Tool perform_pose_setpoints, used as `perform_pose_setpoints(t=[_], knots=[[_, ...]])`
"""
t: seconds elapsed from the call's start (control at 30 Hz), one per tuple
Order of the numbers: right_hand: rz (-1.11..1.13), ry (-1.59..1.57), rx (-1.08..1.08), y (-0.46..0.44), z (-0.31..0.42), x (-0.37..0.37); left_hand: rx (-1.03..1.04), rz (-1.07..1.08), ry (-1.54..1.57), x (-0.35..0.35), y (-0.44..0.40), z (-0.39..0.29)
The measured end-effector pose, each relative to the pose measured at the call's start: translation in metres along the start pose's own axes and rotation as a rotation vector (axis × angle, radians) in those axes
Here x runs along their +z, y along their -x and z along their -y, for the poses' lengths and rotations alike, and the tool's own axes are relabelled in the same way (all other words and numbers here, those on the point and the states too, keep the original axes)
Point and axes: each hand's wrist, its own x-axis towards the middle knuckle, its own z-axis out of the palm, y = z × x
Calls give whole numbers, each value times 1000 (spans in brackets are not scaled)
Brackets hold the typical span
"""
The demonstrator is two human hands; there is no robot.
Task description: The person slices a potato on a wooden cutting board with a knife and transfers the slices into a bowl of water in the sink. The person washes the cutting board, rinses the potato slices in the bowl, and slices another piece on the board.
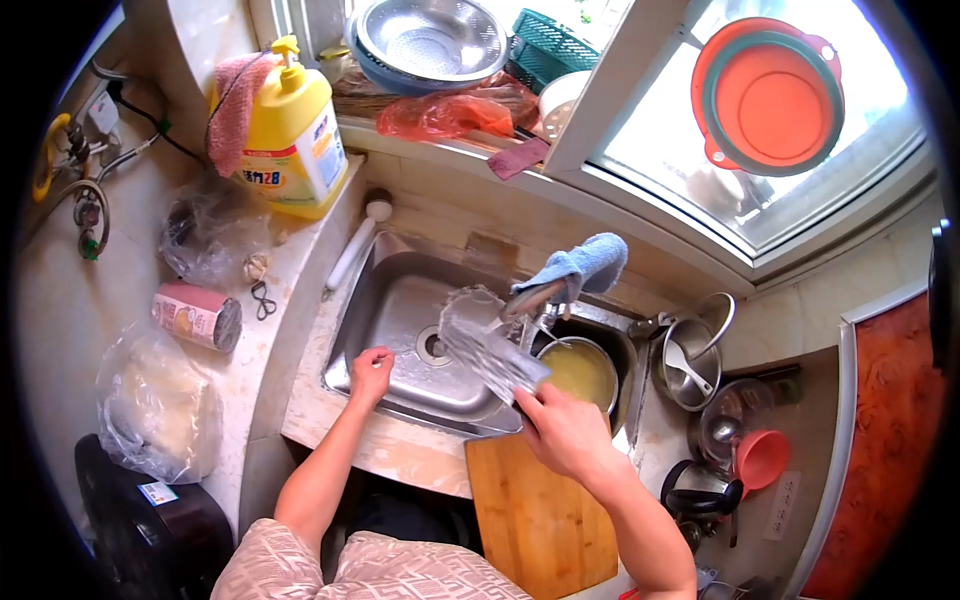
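Note:
My right hand (568,430) is closed around the dark handle end of what looks like a cleaver (490,352), a broad, shiny, motion-blurred blade. It slants over the right part of the steel sink (385,300), below the faucet, which is partly covered by a blue cloth (585,268). Clear, glassy streaks around the blade look like water. My left hand (370,376) hovers at the sink's front-left rim, its fingers curled together with nothing visible in them. Beside the blade, a pot of yellowish liquid (575,372) sits in the smaller right basin.
A wooden cutting board (540,510) lies at the front counter edge. To the left are a yellow detergent bottle (295,140), a pink-labelled can (197,315) and a clear plastic bag (160,405). Pots (690,360) crowd the right counter. A colander (432,40) rests on the windowsill.

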Motion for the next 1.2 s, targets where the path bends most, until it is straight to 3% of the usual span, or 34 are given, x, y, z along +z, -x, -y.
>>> perform_pose_setpoints(t=[0.07, 0.1, 0.13, 0.2, 0.23, 0.27, 0.33, 0.43, 0.5, 0.57, 0.7, 0.83, 0.93, 1.0, 1.07, 1.13, 1.2], knots=[[-8, -14, 55, 38, -6, -18, 343, -93, -287, -3, 1, -8], [-41, -60, 111, 58, -9, -26, 324, -26, -291, -11, -1, -36], [-80, -107, 164, 76, -12, -29, 400, -25, -183, -12, -10, -65], [-35, -249, 517, 101, -41, 15, 540, -3, 29, -8, -22, -127], [-13, -326, 694, 113, -53, 39, 510, 103, 167, -7, -22, -169], [-103, -483, 791, 119, -52, 54, 480, 206, 304, -4, -23, -216], [-335, -496, 816, 122, -50, 85, 555, 388, 440, 9, -21, -292], [-722, -709, 726, 78, -19, 69, 264, 820, 418, 39, -42, -364], [-751, -857, 641, 18, -19, 56, 21, 1146, 365, 39, -31, -401], [-931, -770, 538, -48, -23, 58, -27, 1192, 329, 46, -27, -414], [-865, -580, 679, -98, -16, 70, -132, 1175, 293, 51, -31, -412], [-818, -543, 622, -78, -9, 106, -160, 1143, 260, 49, -23, -412], [-623, -567, 752, -49, 4, 137, -149, 1182, 257, 52, -23, -419], [-606, -641, 733, -13, 4, 165, -143, 1168, 218, 47, -16, -421], [-934, -629, 678, 21, 12, 175, -118, 1166, 215, 44, -11, -423], [-1050, -818, 664, 38, 14, 170, -133, 1187, 252, 48, -18, -417], [-1018, -1550, 585, 28, 1, 139, -143, 1216, 252, 51, -24, -414]])
